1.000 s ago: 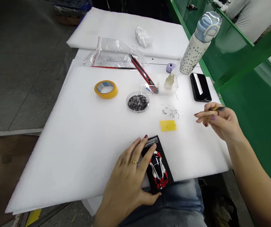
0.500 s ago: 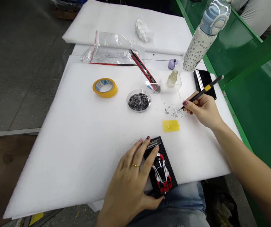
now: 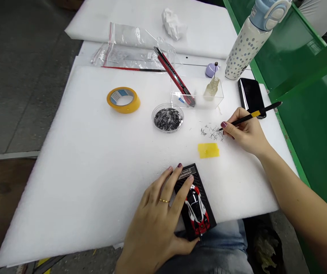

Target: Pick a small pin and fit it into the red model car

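Note:
My left hand [image 3: 157,217] rests on the near edge of the white foam sheet [image 3: 80,171], gripping the black base plate [image 3: 187,179] that carries a small red, white and black model car [image 3: 196,209]. My right hand [image 3: 244,131] holds a thin black tool with a yellow band [image 3: 251,115]. Its tip touches a scatter of tiny black pieces [image 3: 211,132] on the foam. A yellow square of tape [image 3: 208,150] lies just below that scatter.
A round clear dish of black pieces [image 3: 168,118], a yellow tape roll [image 3: 122,99], a clear tray with a red utility knife [image 3: 177,82] and small glue bottle [image 3: 211,86], a black phone [image 3: 251,97], a dotted water bottle [image 3: 247,40], plastic bags [image 3: 123,57] and crumpled tissue [image 3: 172,24] lie farther back. A green frame [image 3: 300,76] borders the right.
My right hand moved left and down from mid-air and brought the tool tip onto the scattered black pieces. My left hand stayed on the base plate.

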The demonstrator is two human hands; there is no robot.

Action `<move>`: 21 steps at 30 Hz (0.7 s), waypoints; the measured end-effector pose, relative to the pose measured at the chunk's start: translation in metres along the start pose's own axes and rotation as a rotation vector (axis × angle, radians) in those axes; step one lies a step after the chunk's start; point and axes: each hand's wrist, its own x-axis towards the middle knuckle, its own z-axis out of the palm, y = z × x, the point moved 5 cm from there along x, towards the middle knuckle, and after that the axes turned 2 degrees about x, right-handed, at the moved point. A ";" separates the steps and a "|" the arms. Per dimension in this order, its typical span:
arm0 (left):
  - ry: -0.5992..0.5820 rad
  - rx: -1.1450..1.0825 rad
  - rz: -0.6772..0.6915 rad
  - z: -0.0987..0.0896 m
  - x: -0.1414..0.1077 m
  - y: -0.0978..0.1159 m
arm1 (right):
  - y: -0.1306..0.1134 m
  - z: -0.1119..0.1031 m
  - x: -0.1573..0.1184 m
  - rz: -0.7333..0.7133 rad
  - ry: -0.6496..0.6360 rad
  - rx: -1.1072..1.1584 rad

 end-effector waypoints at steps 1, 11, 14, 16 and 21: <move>0.002 -0.002 -0.001 0.000 0.000 0.000 | -0.001 0.000 0.000 -0.010 0.011 -0.006; 0.009 -0.003 0.001 0.000 0.000 -0.001 | 0.000 0.000 -0.001 0.001 0.055 0.000; -0.001 -0.007 -0.008 0.000 0.000 -0.001 | 0.002 0.001 -0.001 0.011 0.063 -0.002; 0.002 -0.003 -0.007 0.000 0.000 -0.001 | 0.003 0.001 -0.001 0.024 0.070 0.000; 0.011 0.000 -0.007 0.000 0.000 0.000 | 0.003 0.001 -0.001 0.038 0.072 -0.018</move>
